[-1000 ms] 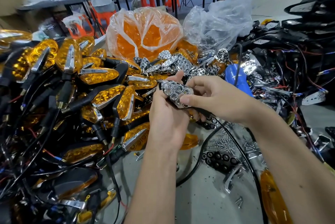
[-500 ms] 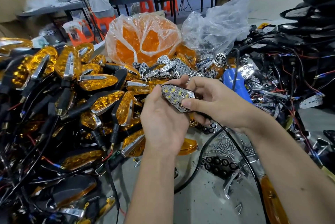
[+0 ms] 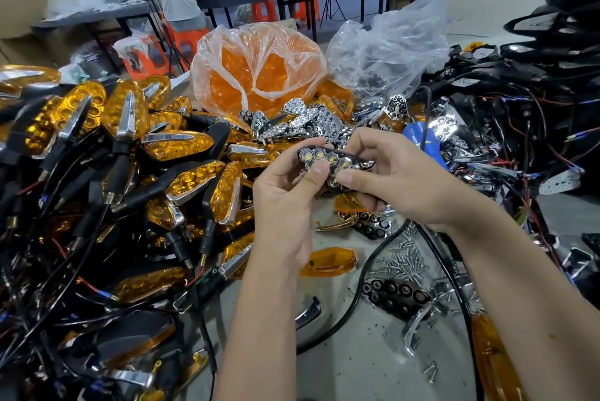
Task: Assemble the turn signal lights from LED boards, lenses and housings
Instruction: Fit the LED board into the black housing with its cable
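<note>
A chrome reflector with LED board [image 3: 328, 163] is pinched between left hand [image 3: 289, 202] and right hand [image 3: 396, 180], both grips clamped, above the counter [image 3: 357, 365]; an amber lens [image 3: 328, 261] just below likely goes on next.

I am holding a black housing with a chrome honeycomb reflector [image 3: 331, 165] in both hands, my left hand [image 3: 285, 193] and right hand [image 3: 399, 183] pinching it above the grey bench [image 3: 357, 368].
</note>
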Demonstrator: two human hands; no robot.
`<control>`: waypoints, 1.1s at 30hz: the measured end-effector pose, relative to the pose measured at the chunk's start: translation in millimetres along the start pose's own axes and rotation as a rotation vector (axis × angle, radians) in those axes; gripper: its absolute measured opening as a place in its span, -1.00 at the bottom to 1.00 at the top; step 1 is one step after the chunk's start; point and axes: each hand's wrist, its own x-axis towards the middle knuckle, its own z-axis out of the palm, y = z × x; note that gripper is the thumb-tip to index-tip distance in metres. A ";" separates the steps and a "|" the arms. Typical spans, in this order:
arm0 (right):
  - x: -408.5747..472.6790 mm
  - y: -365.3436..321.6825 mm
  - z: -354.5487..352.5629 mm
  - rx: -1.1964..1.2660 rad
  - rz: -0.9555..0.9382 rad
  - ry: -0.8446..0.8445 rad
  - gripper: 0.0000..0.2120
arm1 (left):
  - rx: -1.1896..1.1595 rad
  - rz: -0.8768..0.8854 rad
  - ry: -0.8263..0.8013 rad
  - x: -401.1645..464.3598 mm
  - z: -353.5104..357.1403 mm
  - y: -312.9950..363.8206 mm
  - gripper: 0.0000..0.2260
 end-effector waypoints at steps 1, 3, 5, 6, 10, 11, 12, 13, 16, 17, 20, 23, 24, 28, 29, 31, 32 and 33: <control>0.0 0.0 -0.1 -0.007 -0.006 -0.001 -0.82 | -0.001 0.001 -0.002 -0.1 -0.1 0.4 -0.75; 0.3 0.6 -0.9 -0.005 -0.014 0.000 -0.82 | -0.003 0.001 -0.007 -0.3 -0.5 0.0 -0.74; 0.2 1.5 -2.0 0.029 -0.007 0.005 -0.81 | 0.002 -0.004 -0.010 -0.4 -1.2 -0.5 -0.77; 0.0 2.1 -2.4 0.043 -0.004 0.007 -0.81 | 0.008 -0.012 -0.011 -0.1 -1.8 -0.9 -0.81; -0.9 5.3 -2.9 0.047 -0.004 -0.001 -0.80 | 0.042 -0.049 0.056 -1.1 1.0 -5.7 -0.88; -0.8 5.8 -3.1 0.048 -0.007 -0.004 -0.80 | 0.048 -0.046 0.077 -1.5 2.4 -6.0 -0.87; -0.6 5.8 -3.6 0.052 -0.009 -0.007 -0.80 | 0.057 -0.037 0.088 -1.5 3.3 -6.1 -0.85; -0.3 5.8 -3.8 0.057 -0.008 -0.010 -0.80 | 0.069 -0.025 0.093 -1.2 3.4 -6.4 -0.85; 1.0 5.7 -4.1 0.041 0.004 -0.011 -0.78 | 0.079 0.003 0.074 -0.7 1.2 -7.0 -0.86; 1.2 5.9 -4.1 0.031 0.008 -0.010 -0.77 | 0.079 0.007 0.066 -0.9 0.5 -7.1 -0.87; 0.6 5.6 -4.5 0.043 0.021 -0.015 -0.72 | 0.091 0.018 0.048 -1.2 0.2 -7.3 -0.87; -1.3 4.4 -6.0 0.065 0.029 -0.011 -0.68 | 0.109 0.032 0.021 -1.4 0.8 -7.8 -0.84; -1.8 3.8 -6.4 0.061 0.030 -0.009 -0.68 | 0.117 0.040 0.011 -1.5 0.6 -7.9 -0.82; -2.3 0.9 -7.4 0.027 0.001 -0.017 -0.70 | 0.096 0.060 -0.002 -0.7 -2.5 -8.1 -0.80; -2.4 0.4 -7.2 0.018 -0.008 -0.020 -0.72 | 0.084 0.065 -0.002 -0.3 -3.6 -7.4 -0.79; -2.8 -0.7 -7.1 0.000 -0.019 -0.021 -0.75 | 0.080 0.073 0.000 0.2 -5.0 -5.9 -0.78; -3.1 -1.3 -6.9 -0.003 -0.022 -0.018 -0.76 | 0.090 0.074 -0.001 0.5 -5.1 -5.5 -0.80; -3.1 -1.7 -6.3 0.000 -0.024 -0.012 -0.75 | 0.102 0.076 -0.003 0.4 -4.9 -5.7 -0.82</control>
